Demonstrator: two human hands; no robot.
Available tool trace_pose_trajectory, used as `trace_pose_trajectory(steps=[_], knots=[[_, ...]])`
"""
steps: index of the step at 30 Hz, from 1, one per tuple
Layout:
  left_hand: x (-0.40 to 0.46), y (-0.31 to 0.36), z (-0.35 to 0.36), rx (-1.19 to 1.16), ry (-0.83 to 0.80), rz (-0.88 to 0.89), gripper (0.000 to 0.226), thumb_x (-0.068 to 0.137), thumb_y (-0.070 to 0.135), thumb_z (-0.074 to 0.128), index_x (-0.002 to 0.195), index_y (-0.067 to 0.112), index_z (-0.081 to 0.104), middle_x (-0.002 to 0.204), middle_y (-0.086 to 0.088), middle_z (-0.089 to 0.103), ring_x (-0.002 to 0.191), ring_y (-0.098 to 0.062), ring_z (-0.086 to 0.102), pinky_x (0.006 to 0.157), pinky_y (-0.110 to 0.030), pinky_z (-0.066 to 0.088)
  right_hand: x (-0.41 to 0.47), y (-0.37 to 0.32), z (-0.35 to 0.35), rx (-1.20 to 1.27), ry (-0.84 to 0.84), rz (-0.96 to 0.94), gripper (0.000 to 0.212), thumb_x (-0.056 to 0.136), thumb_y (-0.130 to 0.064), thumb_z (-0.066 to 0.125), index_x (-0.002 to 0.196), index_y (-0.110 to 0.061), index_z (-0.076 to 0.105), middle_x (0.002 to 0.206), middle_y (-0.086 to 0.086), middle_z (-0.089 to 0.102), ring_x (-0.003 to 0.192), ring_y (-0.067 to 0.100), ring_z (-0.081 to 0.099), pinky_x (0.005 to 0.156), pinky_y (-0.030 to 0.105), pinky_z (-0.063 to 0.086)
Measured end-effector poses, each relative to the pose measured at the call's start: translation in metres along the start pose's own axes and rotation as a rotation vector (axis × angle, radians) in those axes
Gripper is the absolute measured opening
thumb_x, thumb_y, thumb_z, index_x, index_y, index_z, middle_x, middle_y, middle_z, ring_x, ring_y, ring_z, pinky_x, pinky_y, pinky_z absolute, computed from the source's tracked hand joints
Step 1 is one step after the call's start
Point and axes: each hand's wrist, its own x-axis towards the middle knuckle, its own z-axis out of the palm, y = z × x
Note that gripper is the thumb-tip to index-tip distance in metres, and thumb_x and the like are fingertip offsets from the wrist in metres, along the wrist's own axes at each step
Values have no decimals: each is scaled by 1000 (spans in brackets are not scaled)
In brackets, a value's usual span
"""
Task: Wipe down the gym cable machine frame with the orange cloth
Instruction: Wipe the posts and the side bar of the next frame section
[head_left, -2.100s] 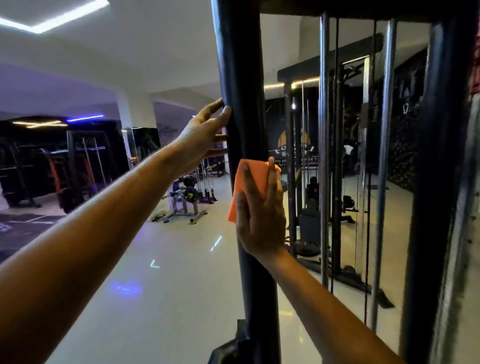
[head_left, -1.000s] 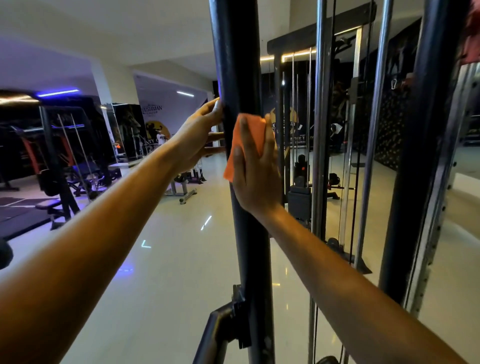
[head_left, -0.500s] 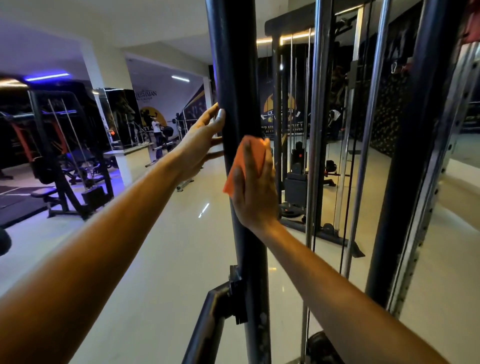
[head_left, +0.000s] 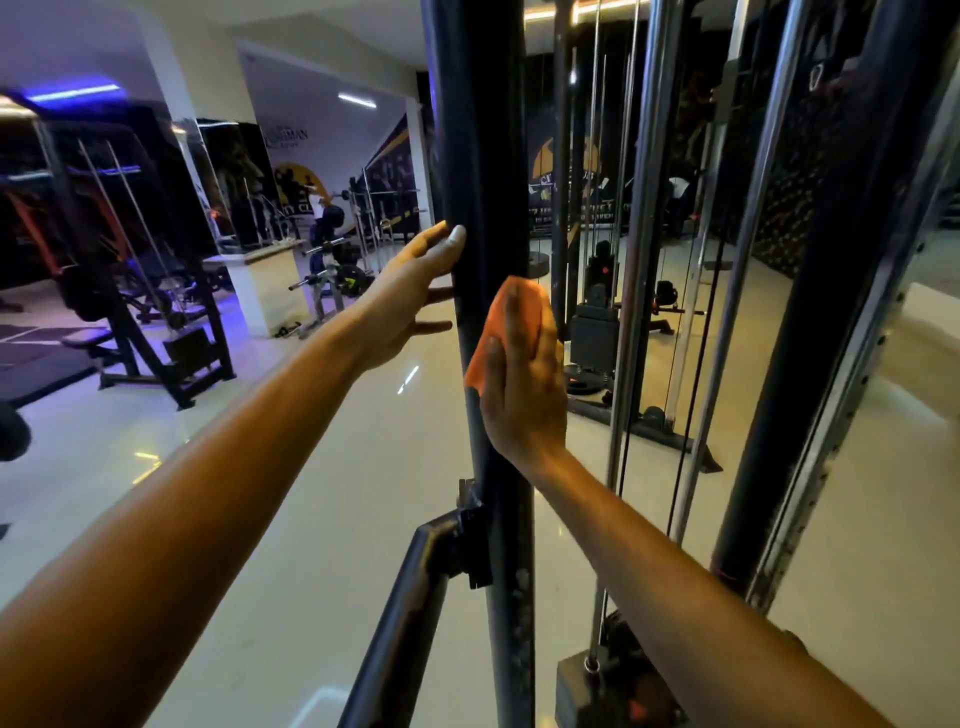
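Fingers of the right hand (head_left: 524, 384) lie straight and flat, pressing the orange cloth (head_left: 485, 338) against the black upright post (head_left: 478, 156) of the cable machine frame. The left hand (head_left: 402, 301) is open too, its fingers spread, the upper ones touching the post's left side just above the cloth. Lower on the post, a bracket (head_left: 470, 535) carries an angled black arm (head_left: 395, 634) toward the pale floor (head_left: 322, 493)
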Motion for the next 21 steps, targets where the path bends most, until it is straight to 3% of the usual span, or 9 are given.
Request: trace_pose_trajectory(steps=[2,4,7,10,14,17,19,21], knots=[[-1,-2,1,-18,23,-14,73,92,75,67,154,42,48,152,6,60,136,-22,62,111,-59,50,26,-12,-4,-4,38,16,61,114,-61,14,171,-41,5,177,15,14,145,41,47,94,57,62],[-4,-9,3,-46,41,-28,66,93,72,68,150,40,53,147,6,64,133,-20,64,110,-56,50,27,-14,-2,-41,46,10,62,115,-58,21,172,-38,5,178,14,11,149,41,42,105,60,56],[-13,-29,9,-8,62,-75,67,89,80,64,141,38,60,142,7,67,131,-17,63,114,-54,45,-20,9,13,-141,-62,-43,72,116,-51,38,171,-43,-7,180,17,-8,161,46,21,120,65,40],[-23,-44,8,5,45,-117,71,87,81,65,141,36,62,142,6,67,131,-17,63,114,-54,47,-73,38,24,-149,-180,-11,94,112,-43,55,167,-49,-21,179,15,-19,163,48,12,118,71,41],[-29,-50,8,-60,97,-112,69,93,71,68,145,27,59,145,3,63,130,-19,64,113,-51,52,-57,29,16,-75,-149,-21,71,114,-59,32,171,-44,-7,180,15,-14,160,46,19,112,69,48],[-28,-53,18,-91,119,-109,64,95,72,64,143,29,60,145,3,63,131,-20,63,113,-52,51,-20,9,11,-42,-38,25,63,117,-52,33,173,-34,11,180,16,-1,157,42,29,113,61,49],[-30,-58,27,-96,55,-136,64,98,75,56,147,33,57,148,3,62,134,-21,62,115,-52,49,-17,7,14,-56,-21,30,63,117,-50,33,174,-34,11,180,16,-1,156,42,31,113,62,49],[-32,-64,35,-121,2,-148,70,98,79,50,154,37,52,153,3,59,136,-20,61,117,-50,48,-41,19,19,-81,-88,18,67,116,-55,31,174,-39,0,180,13,-9,159,44,27,113,66,48]])
